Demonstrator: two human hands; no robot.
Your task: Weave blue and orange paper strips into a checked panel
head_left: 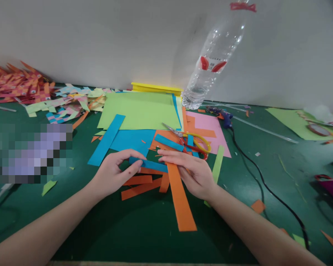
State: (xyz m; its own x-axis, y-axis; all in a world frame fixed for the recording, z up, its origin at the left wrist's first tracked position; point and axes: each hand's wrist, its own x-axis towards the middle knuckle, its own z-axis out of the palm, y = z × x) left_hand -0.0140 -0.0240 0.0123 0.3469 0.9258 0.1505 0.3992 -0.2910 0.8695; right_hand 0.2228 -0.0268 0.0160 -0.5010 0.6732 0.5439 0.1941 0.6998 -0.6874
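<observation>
My left hand [119, 170] pinches one end of a blue paper strip [155, 166] between thumb and fingers. At the strip's other end, my right hand [195, 170] is closed around the top of a long orange paper strip [181, 201], which hangs toward me. Blue and orange meet under the right fingers; whether they are joined is hidden. Just beneath lie several shorter orange paper strips [141, 187]. Beyond the hands rest scissors [195, 139] with yellow and red handles, among blue and orange cut pieces. A wider blue strip [107, 140] lies past my left hand.
Green paper sheets [138, 111] are stacked at the back, near a tall plastic bottle [211, 59]. A blue glue gun [224, 117] trails a black cord [262, 177] along the right. Woven paper pieces [19, 85] pile at far left, above a blurred-out object [36, 153].
</observation>
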